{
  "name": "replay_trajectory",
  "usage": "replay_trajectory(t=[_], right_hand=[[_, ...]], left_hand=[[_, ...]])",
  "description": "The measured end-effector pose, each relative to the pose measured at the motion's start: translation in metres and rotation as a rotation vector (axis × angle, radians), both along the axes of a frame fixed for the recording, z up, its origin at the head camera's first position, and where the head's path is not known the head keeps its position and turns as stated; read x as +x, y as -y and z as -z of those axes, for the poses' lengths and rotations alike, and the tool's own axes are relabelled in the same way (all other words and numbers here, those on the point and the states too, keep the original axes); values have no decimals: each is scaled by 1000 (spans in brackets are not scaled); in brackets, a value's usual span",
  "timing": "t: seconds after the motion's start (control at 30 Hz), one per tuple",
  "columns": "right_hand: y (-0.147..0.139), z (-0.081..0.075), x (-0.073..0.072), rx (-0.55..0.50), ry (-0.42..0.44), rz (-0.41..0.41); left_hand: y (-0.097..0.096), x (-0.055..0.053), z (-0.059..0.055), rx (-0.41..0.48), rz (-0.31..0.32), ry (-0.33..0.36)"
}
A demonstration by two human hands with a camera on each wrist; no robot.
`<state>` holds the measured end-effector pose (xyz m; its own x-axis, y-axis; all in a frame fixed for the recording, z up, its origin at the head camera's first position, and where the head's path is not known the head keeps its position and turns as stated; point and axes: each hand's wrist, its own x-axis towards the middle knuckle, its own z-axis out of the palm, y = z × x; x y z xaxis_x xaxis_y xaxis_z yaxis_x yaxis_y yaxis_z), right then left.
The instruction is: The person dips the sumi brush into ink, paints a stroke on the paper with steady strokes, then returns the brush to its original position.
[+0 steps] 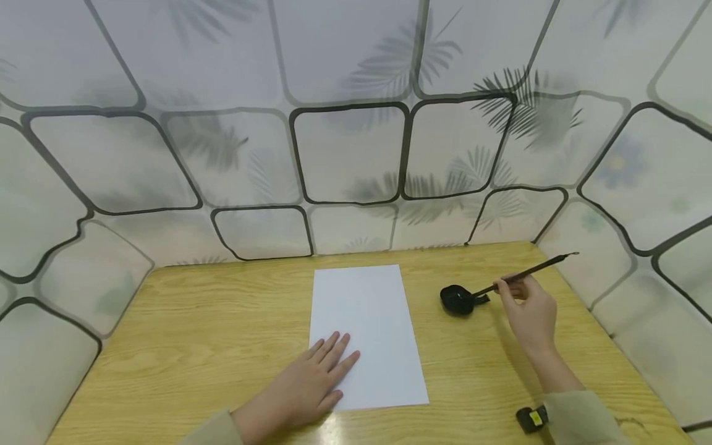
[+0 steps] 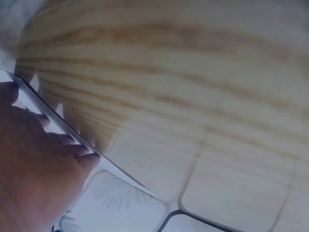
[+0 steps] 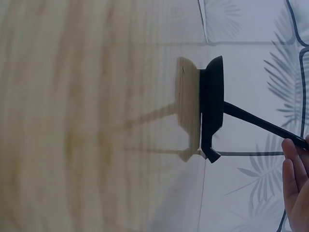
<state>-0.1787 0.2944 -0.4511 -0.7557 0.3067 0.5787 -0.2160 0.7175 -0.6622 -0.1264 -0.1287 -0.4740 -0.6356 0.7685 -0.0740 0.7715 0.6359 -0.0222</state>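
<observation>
A white sheet of paper (image 1: 367, 309) lies on the table, and my left hand (image 1: 311, 380) rests on its lower left part with fingers spread. Seen edge-on in the left wrist view, the paper (image 2: 113, 170) runs under the fingertips. My right hand (image 1: 531, 315) pinches the shaft of a dark writing brush (image 1: 536, 268), which slants with its looped end up to the right. Its lower end reaches into a small black dish (image 1: 456, 300) with a short handle. In the right wrist view the brush (image 3: 260, 124) goes behind the rim of the dish (image 3: 212, 96), hiding the tip.
The wood-grain table (image 1: 222, 321) extends on both sides of the paper. A patterned cloth wall (image 1: 350, 154) encloses its back and sides. Beside the right sleeve (image 1: 581, 417) is a small black object with a yellow label (image 1: 531, 419).
</observation>
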Motion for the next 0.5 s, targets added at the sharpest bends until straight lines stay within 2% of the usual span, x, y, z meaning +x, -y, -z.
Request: replay_trajectory(t=[0.23, 0.5], right_hand=[[1, -4, -2, -78, -40, 7], [-2, -4, -4, -59, -31, 5]], left_hand=[[2, 1, 0, 7, 9, -4], [2, 2, 5, -7, 15, -66]])
